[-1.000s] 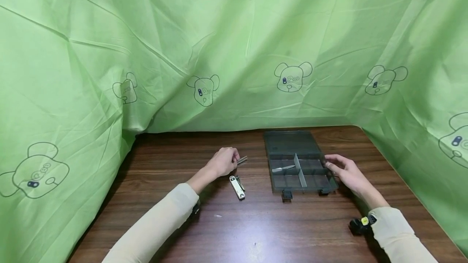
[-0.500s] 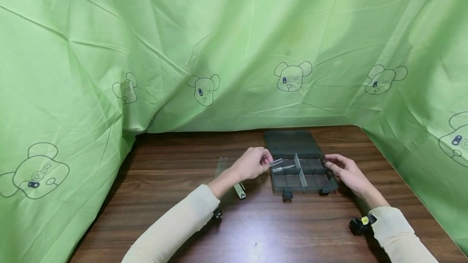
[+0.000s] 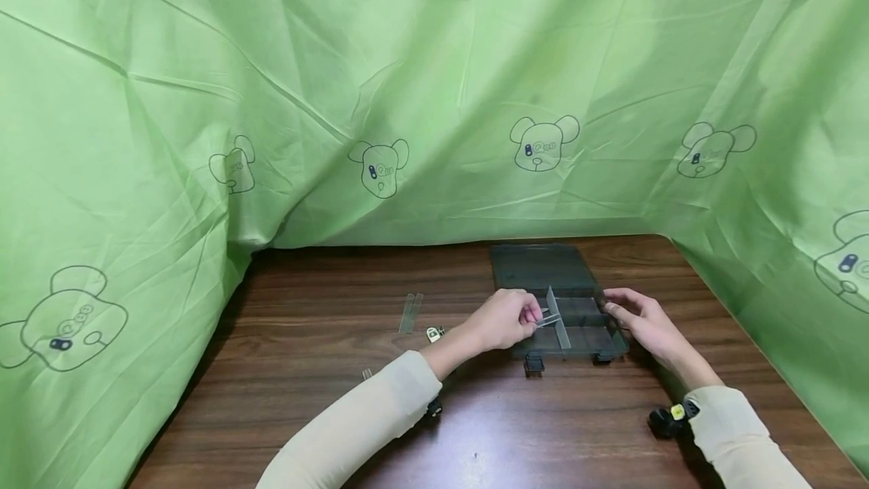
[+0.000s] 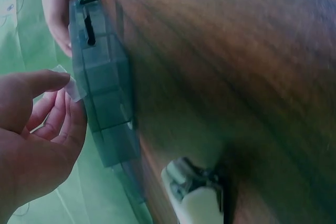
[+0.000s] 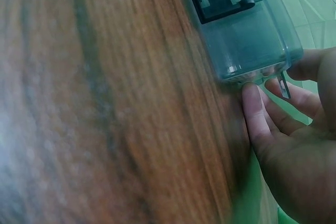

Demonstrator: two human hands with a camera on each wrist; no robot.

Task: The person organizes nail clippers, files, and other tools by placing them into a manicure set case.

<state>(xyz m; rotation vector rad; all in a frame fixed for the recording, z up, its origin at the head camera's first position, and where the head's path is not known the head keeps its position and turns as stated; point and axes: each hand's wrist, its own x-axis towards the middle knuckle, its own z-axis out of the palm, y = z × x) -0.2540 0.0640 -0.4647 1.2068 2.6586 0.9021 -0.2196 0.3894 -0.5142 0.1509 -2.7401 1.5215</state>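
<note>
Farther right than before, the left hand (image 3: 502, 321) pinches a clear piece (image 4: 76, 90) over the box (image 3: 569, 355); carried low, it could snag the divider (image 3: 562, 334). The relaxed right hand (image 3: 641, 317) touches the box.

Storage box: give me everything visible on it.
The box looks like dark, see-through plastic. It lies flat on the wooden table, its lid open and laid back, away from the person. A pale divider runs front to back; right of it are two compartments. Two dark latches sit along the near edge. The right hand's fingers touch its right side. The left hand hides much of the left half; contact there is unclear.
</note>
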